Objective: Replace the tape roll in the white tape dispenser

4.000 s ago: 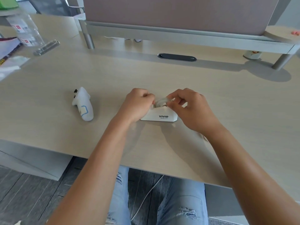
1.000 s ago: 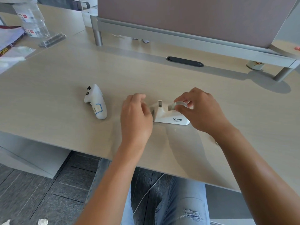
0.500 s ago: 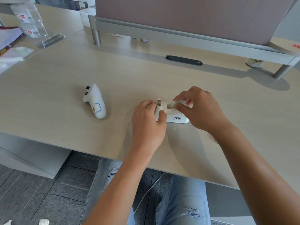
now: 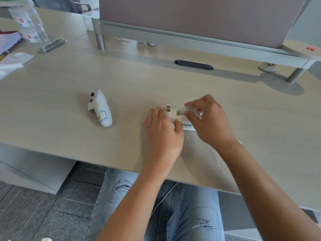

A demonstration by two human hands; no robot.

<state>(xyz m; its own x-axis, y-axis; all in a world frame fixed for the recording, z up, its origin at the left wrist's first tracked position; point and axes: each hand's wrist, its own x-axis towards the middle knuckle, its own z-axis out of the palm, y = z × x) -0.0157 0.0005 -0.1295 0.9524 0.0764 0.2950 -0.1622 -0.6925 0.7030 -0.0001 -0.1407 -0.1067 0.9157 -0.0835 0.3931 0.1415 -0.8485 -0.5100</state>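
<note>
The white tape dispenser (image 4: 186,126), marked VIVID, stands on the pale wooden desk (image 4: 69,80) in front of me. My left hand (image 4: 162,131) wraps the dispenser's cutter end, thumb on its front side, and the metal cutter sticks up above my fingers. My right hand (image 4: 209,120) pinches the clear tape roll (image 4: 188,110) above the dispenser's cradle. A short free strip of tape points left toward the cutter. The back half of the dispenser is hidden by my right hand.
A white handheld controller (image 4: 101,109) lies on the desk left of my hands. A plastic bottle (image 4: 28,23), a clear case (image 4: 52,45) and papers sit at the far left. A partition on metal legs and a dark cable slot (image 4: 193,64) run along the back.
My left hand has moved from flat on the desk onto the dispenser's cutter end and grips it. My right hand has stayed on the tape roll.
</note>
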